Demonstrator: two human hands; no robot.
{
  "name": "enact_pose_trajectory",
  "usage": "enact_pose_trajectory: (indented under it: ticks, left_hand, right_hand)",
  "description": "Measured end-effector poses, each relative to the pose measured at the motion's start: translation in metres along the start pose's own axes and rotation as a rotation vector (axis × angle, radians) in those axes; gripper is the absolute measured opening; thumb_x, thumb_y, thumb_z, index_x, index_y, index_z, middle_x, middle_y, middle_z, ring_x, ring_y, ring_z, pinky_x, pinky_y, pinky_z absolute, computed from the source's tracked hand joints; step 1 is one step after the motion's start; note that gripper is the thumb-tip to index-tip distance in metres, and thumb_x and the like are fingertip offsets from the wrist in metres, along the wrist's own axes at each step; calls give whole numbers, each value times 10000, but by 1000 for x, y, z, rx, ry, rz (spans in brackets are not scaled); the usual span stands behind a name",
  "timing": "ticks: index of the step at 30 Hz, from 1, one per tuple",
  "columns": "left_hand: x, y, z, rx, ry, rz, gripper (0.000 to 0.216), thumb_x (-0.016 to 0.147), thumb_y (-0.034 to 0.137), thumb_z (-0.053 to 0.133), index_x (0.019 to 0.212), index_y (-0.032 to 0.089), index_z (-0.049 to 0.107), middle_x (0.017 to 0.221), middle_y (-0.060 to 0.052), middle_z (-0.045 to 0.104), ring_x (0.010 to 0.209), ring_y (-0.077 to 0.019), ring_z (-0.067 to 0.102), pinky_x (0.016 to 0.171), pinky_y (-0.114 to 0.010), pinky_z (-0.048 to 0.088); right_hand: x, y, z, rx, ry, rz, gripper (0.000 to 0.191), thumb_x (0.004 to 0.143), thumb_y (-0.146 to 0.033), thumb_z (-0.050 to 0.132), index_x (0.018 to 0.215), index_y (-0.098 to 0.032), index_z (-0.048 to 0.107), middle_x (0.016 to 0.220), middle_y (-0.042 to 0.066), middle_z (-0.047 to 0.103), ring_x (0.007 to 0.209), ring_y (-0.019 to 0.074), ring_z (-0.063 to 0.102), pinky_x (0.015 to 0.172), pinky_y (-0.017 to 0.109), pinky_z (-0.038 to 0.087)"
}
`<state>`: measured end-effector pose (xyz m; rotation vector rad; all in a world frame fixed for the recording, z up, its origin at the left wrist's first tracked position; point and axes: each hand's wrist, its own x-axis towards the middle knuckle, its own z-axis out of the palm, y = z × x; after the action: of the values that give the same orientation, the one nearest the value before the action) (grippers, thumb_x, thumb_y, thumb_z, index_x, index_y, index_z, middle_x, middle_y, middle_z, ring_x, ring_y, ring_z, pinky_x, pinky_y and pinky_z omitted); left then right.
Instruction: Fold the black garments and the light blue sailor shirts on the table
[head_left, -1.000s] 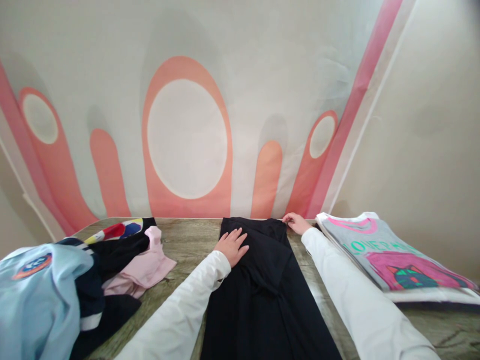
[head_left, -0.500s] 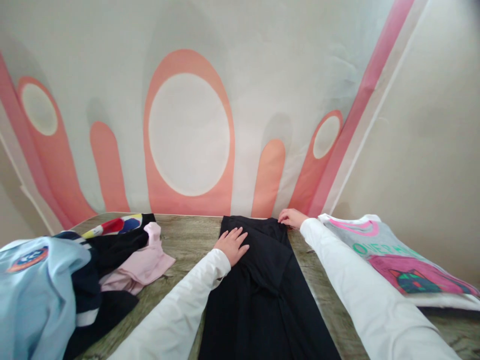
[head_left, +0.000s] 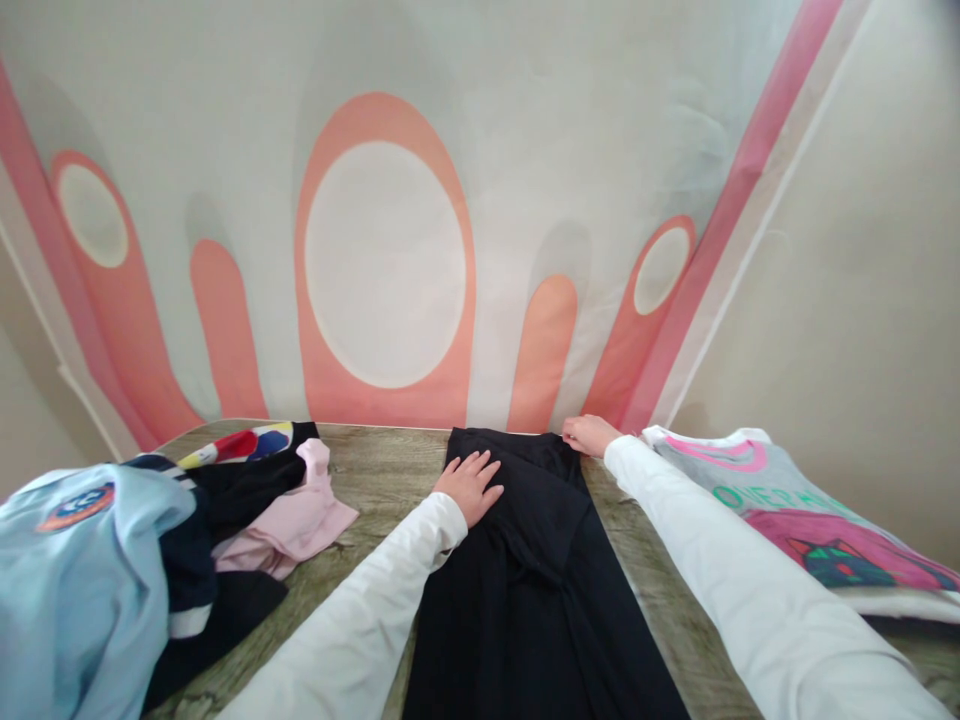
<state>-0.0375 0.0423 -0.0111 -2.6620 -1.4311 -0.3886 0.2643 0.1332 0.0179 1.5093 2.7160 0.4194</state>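
A pair of black trousers (head_left: 517, 600) lies lengthwise on the wood-grain table, its waistband at the far edge and its lower part running out of view toward me. Wrinkles and a loose fold cross its upper part. My left hand (head_left: 469, 488) rests flat on the upper left of the cloth, fingers spread. At the far right corner of the waistband, my right hand (head_left: 589, 435) pinches the edge of the fabric, its fingertips partly hidden.
On the left of the table (head_left: 382, 470) is a loose heap with a light blue garment (head_left: 82, 580), a pink one (head_left: 300, 520) and dark ones. A grey and pink printed shirt (head_left: 765, 480) lies folded on the right. Behind stands a wall with a pink-orange printed sheet (head_left: 382, 405).
The whole view has shifted slightly to the left, so things appear a little farther right. Both hands keep nearly the same places on the black trousers.
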Motion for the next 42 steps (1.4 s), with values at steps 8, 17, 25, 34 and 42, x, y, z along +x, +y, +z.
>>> enact_pose_trajectory:
  ticks: [8, 17, 25, 34, 42]
  left_hand:
    - [3, -2, 2, 0, -6, -11, 476, 857, 484, 308, 1275, 273, 394, 1372, -27, 341, 1256, -243, 286, 995, -441, 262]
    - [2, -1, 4, -18, 24, -19, 490, 840, 510, 333, 1268, 283, 411, 1360, -23, 362, 1238, -329, 289, 987, -490, 250]
    - [19, -40, -6, -196, 147, -85, 403, 889, 349, 303, 1253, 221, 419, 1346, -50, 373, 1235, -186, 324, 1003, -343, 289]
    - [42, -73, 14, -368, 271, -359, 433, 789, 334, 524, 1186, 187, 435, 1082, -83, 590, 1001, -204, 546, 877, -325, 406]
    - [60, -87, 22, -542, 518, -463, 257, 778, 212, 519, 1030, 162, 510, 880, -46, 621, 796, -136, 599, 750, -253, 468]
  right_hand:
    - [-4, 8, -5, 70, -72, -39, 270, 763, -212, 477, 957, -287, 650, 1028, 4, 634, 908, 185, 583, 738, 253, 416]
    - [-4, 3, -7, 28, -62, -14, 222, 779, -257, 465, 849, -268, 675, 924, 31, 665, 856, 196, 597, 743, 277, 417]
    - [-9, 7, -3, 126, -63, 41, 263, 722, -169, 469, 904, -267, 631, 901, -1, 653, 810, 165, 590, 677, 242, 411]
    - [-2, 3, -11, 118, -108, 30, 179, 669, -181, 526, 798, -229, 639, 904, 30, 633, 797, 174, 575, 656, 238, 402]
    - [2, 17, 3, 487, -89, 383, 152, 663, -204, 515, 765, -155, 616, 664, 12, 646, 597, 119, 571, 539, 186, 414]
